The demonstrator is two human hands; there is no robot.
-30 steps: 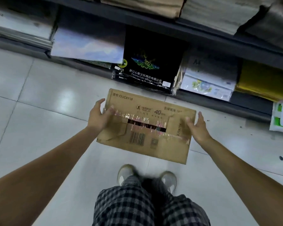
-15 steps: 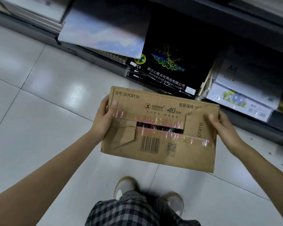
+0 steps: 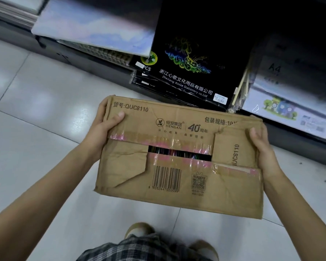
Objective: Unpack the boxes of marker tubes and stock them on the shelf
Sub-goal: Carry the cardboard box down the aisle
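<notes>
A worn brown cardboard box [image 3: 177,172] hangs in the air over the tiled floor, its top flaps taped with clear tape. Through a gap between the flaps I see coloured marker tubes [image 3: 179,154], only partly visible. My left hand [image 3: 102,127] grips the box's left end, thumb on top near the printed code. At the right end my right hand [image 3: 262,146] grips it with its thumb on the top flap. The fingers of both hands are hidden behind the box's sides.
The dark bottom shelf [image 3: 73,57] runs across the top of the view, just beyond the box. On it lie a pale pad [image 3: 94,29], black scratch-paper packs [image 3: 192,59] and A4 packs [image 3: 290,110]. My shoes [image 3: 139,230] stand on the white tiles below.
The box, held in both hands, has come up closer to the camera and the view has moved in toward the bottom shelf. Both hands keep the same hold.
</notes>
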